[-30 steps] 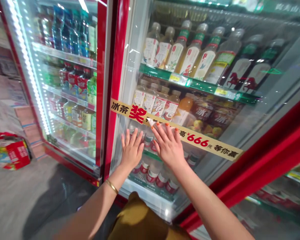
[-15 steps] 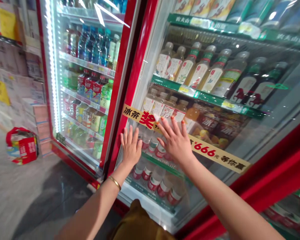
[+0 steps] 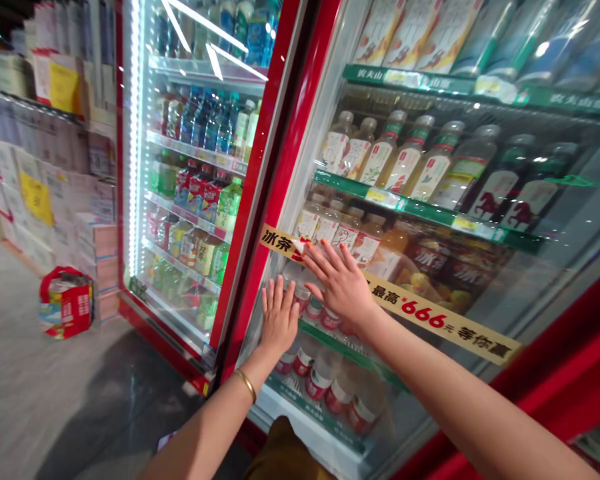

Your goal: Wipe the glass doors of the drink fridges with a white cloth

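My right hand lies flat against the glass door of a red-framed drinks cooler, fingers spread. It covers part of a yellow paper strip with black and red lettering stuck across the door. A small white pointed scrap shows beside its fingertips; I cannot make out what it is. Lower and to the left, my left hand is open with its palm towards the glass, just below the strip's left end. Behind the glass door, bottles stand in rows on green-edged shelves.
A second lit cooler with bottles stands to the left, its red frame close to this door. A red bag-like pack sits on the floor beside stacked cartons. Dark clothing shows below my hands.
My right hand has slid left along the strip, now covering the large red character and baring more lettering on its right. My left hand has moved slightly down the glass. The view has shifted.
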Tool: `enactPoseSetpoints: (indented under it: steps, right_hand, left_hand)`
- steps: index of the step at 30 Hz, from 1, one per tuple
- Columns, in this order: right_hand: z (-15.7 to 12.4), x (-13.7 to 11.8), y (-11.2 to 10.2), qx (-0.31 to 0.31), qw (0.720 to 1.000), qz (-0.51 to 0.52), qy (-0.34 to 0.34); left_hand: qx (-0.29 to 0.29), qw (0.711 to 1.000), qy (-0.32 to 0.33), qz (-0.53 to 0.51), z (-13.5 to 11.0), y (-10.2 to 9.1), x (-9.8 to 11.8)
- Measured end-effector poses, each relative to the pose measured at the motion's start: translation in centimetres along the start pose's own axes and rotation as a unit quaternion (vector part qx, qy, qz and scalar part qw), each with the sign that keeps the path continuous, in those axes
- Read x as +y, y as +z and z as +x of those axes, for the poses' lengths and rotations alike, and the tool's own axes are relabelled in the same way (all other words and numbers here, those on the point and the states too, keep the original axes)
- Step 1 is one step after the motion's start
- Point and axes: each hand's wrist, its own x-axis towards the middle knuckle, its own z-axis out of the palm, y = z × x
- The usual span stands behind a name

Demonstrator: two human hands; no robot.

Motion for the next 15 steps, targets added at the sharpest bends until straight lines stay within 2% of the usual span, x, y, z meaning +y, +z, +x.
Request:
enactPoseSetpoints:
  steps: [2,3,6,8,9,11,15]
  right_hand:
    - [1.9,-0.5,0.3,-0.015,1.0,0.0,0.015]
    - [1.7,-1.2,1.0,-0.025,1.0,0.0,0.006]
    - [-1.9,-4.0,3.9,-0.061,0.996,0.004,-0.068]
    - [-4.2,-4.8,5.3,-0.074,0.99,0.002,-0.12]
    - [-4.4,-4.7,5.7,-0.074,0.987,0.002,-0.14]
    - [-2.7,-3.7,5.5,-0.067,0.987,0.001,-0.148]
    - [4.4,-2.1,4.1,-0.039,0.996,-0.002,-0.078]
  left_hand:
    - [0.01,1.0,-0.024,-0.004,0.7,0.6,0.4]
    - [0.017,0.999,-0.036,-0.005,0.2,0.9,0.7]
    - [0.038,0.998,-0.046,-0.005,-3.6,1.0,1.4]
    - [0.04,0.999,-0.03,-0.003,-6.1,0.5,1.5]
    - [0.039,0.999,-0.024,-0.002,-6.7,0.1,1.4]
    - [0.039,0.999,-0.028,0.004,-5.5,-0.4,0.8]
    - [0.051,0.995,-0.081,0.017,1.9,-0.3,-0.2]
